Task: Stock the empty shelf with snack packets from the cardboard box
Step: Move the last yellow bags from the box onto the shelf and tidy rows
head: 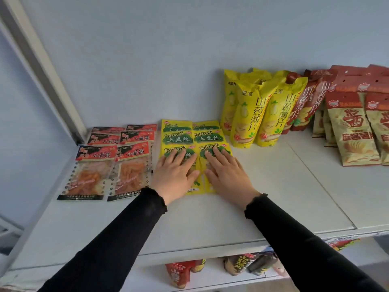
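- Black sleeves [117, 239] come in from the bottom edge, both arms stretched forward over the white shelf [210, 224].
- Left hand [175, 172] lies flat, fingers straight and slightly spread, pressing the front left yellow snack packet [168, 149]; it grips nothing.
- Right hand [226, 172] lies the same way, palm down with straight fingers, on the front right yellow packet [227, 147] just beside the first; it holds nothing either.
- Beyond the fingertips, more yellow packets [207, 137] lie overlapped in two columns running back toward the wall.
- Left of the left hand, red-topped clear packets [94, 171] lie flat in two similar columns, just beside the yellow ones.
- Right of the right hand and further back, tall yellow bags [245, 114] stand upright, then red bags [303, 106], then beige bags [353, 133] far to the right.
- No cardboard box is in view, so its place cannot be told.
- Risk, as a judgement: the packets look slick and overlapped, so pushing them back under flat palms could make the rows ride up over one another or skew sideways into the red-topped column.
- Pushing unevenly with one hand could fan the two columns apart; lifting the palms quickly might drag a front packet toward the shelf edge.
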Available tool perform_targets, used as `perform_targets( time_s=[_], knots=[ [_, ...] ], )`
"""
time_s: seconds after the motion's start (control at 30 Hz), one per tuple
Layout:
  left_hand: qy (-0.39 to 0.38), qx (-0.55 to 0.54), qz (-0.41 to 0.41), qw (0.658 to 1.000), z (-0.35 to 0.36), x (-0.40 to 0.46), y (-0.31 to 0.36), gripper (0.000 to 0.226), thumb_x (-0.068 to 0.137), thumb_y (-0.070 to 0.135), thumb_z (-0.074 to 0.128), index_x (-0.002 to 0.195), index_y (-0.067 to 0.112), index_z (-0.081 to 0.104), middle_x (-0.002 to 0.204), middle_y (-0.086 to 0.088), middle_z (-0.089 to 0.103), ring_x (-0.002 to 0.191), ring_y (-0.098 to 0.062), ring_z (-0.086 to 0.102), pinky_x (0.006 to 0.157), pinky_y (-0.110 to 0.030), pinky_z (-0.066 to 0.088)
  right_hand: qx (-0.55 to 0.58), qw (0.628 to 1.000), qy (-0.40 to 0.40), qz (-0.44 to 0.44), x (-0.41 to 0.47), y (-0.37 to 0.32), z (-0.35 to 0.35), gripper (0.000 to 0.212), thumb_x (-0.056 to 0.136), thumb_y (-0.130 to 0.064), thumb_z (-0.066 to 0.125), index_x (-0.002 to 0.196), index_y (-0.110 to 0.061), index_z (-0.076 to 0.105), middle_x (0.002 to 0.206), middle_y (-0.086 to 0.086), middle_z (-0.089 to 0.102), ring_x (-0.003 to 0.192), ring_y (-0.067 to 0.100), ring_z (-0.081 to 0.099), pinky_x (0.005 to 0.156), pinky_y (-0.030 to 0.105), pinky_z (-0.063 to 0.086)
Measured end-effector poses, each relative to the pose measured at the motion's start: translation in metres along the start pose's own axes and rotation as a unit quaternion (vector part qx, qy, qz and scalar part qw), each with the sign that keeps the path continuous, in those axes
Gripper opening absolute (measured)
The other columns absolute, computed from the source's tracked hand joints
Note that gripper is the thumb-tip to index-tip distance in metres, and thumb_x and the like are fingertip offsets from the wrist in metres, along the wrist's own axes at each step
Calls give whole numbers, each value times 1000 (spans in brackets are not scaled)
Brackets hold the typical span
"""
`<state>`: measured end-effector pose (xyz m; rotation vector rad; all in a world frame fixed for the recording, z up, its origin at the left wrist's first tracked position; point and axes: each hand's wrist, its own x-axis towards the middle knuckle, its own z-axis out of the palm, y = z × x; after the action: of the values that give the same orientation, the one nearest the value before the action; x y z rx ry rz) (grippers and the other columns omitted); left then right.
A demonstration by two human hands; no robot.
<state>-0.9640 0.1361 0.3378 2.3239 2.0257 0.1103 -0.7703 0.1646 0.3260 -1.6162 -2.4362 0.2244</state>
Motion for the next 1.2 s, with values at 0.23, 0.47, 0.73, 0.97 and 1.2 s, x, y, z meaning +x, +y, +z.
perform_targets(
  time_s=[0.23,0.47,0.73,0.97,1.2],
  knots=[
    [-4,0,6,1000,-6,17,-7,83,92,73,29,161,34,2,170,-2,-4,156,-27,-5,124,-52,1,-29,999,25,-24,30,-4,-13,63,99,-49,35,160,-36,21,170,-3,15,157,25,6,127,50,8],
    [-20,10,1,1000,-1,16,-12,85,90,77,23,161,35,0,170,-1,-1,157,-24,-3,124,-54,0,-7,999,7,32,33,-2,-2,62,100,-48,32,160,-38,17,169,-8,18,157,20,9,125,49,6],
    [-23,5,0,1000,-2,13,-13,85,91,78,21,161,35,-1,170,-2,-1,156,-24,-5,123,-54,0,-18,1000,-5,-1,35,-3,-5,61,102,-51,29,160,-39,14,170,-10,14,157,19,6,126,49,4],
    [27,-3,42,999,-19,-15,-22,72,99,69,10,161,32,12,169,3,5,156,-21,2,125,-45,6,-9,999,53,5,-4,-9,-21,57,104,-53,30,159,-36,25,168,-6,20,157,21,10,128,47,7],
    [-39,33,82,995,-16,-38,-22,89,81,70,-9,161,32,2,169,4,5,154,-21,7,121,-44,22,-21,1000,6,-18,-32,-13,-4,67,97,-55,9,159,-33,24,169,-8,18,157,17,8,128,43,7]
  ],
)
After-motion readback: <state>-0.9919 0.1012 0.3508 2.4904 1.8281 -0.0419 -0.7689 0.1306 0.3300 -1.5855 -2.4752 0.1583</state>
